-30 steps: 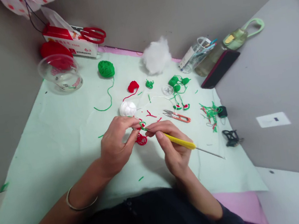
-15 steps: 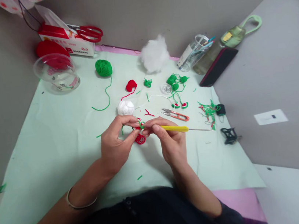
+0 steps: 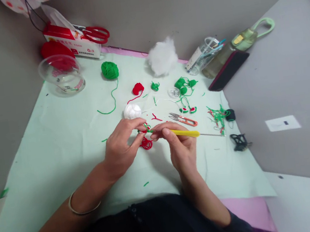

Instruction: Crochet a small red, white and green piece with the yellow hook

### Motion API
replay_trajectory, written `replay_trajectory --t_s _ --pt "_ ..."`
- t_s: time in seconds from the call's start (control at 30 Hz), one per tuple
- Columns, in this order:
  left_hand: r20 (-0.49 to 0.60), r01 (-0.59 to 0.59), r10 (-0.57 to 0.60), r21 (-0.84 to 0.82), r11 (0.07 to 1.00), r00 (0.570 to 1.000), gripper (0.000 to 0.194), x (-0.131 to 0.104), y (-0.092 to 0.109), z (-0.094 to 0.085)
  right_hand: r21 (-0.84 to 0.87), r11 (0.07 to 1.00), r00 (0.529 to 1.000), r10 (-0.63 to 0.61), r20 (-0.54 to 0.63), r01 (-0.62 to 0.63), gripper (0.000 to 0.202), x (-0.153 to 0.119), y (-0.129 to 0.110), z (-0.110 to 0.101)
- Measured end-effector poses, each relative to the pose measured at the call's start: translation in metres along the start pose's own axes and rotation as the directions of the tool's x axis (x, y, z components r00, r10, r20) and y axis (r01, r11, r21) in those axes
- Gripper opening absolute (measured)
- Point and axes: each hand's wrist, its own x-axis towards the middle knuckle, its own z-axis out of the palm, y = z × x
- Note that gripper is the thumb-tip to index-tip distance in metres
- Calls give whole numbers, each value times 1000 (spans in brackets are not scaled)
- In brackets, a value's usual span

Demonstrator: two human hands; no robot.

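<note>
My left hand (image 3: pixel 121 147) pinches a small piece of green yarn work (image 3: pixel 148 127) between thumb and fingertips. My right hand (image 3: pixel 179 143) is closed around a yellow-handled crochet hook (image 3: pixel 186 132), whose left end meets the green piece; its other metal end points right. Below the fingertips lies a loose coil of red yarn (image 3: pixel 146 144). A white yarn ball (image 3: pixel 132 111) sits just beyond my left hand. Orange-handled thread snips (image 3: pixel 184 119) lie beyond my right hand. The exact stitches between the fingers are too small to make out.
Farther back are a green yarn ball (image 3: pixel 109 70), white stuffing (image 3: pixel 163 57), a clear plastic cup (image 3: pixel 64 77), a tissue box (image 3: pixel 84 48) with red scissors (image 3: pixel 96 34), a bottle (image 3: pixel 219 61) and a phone (image 3: pixel 228 71). Green scraps (image 3: pixel 217 115) and a black clip (image 3: pixel 239 142) lie right.
My right hand and the hook have shifted slightly right, a little farther from my left hand. The whole view has also shifted slightly. Both hands keep their hold.
</note>
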Motion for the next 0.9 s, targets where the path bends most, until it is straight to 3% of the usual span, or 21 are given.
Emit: replay_trajectory --t_s 0.2,0.4,0.47,0.53,0.6,0.67,0.73,0.8,0.9 --pt "51 -102 99 51 994 994 17 1 -8 1 -190 979 997 -74 -15 70 15 -4 -2 2" --pt "49 -132 128 96 987 991 13 -1 -14 6 -417 854 950 -295 106 312 18 -7 3 6" --pt "20 -130 129 91 987 991 13 -1 -14 7 -336 914 974 -216 67 226 15 -2 5 3" --pt "-2 -144 145 74 987 989 15 -1 -13 7 -145 989 999 -23 47 30 16 6 8 -3" --pt "-10 -159 160 49 986 987 17 -2 -12 8 31 989 985 140 97 -143 19 13 10 -8" --pt "-8 -151 151 17 988 988 17 -2 -12 9 81 980 978 173 117 -183 18 15 12 -10" --pt "-4 -70 70 -29 997 998 15 -3 -12 10 -26 997 995 76 58 -75 14 11 13 -5" --pt "-6 82 -84 -117 990 996 16 -4 -11 12 -233 961 989 -144 32 147 13 4 13 2" --pt "-23 271 -289 -284 920 957 28 -5 -8 14 -427 781 884 -453 114 456 21 -5 13 11"
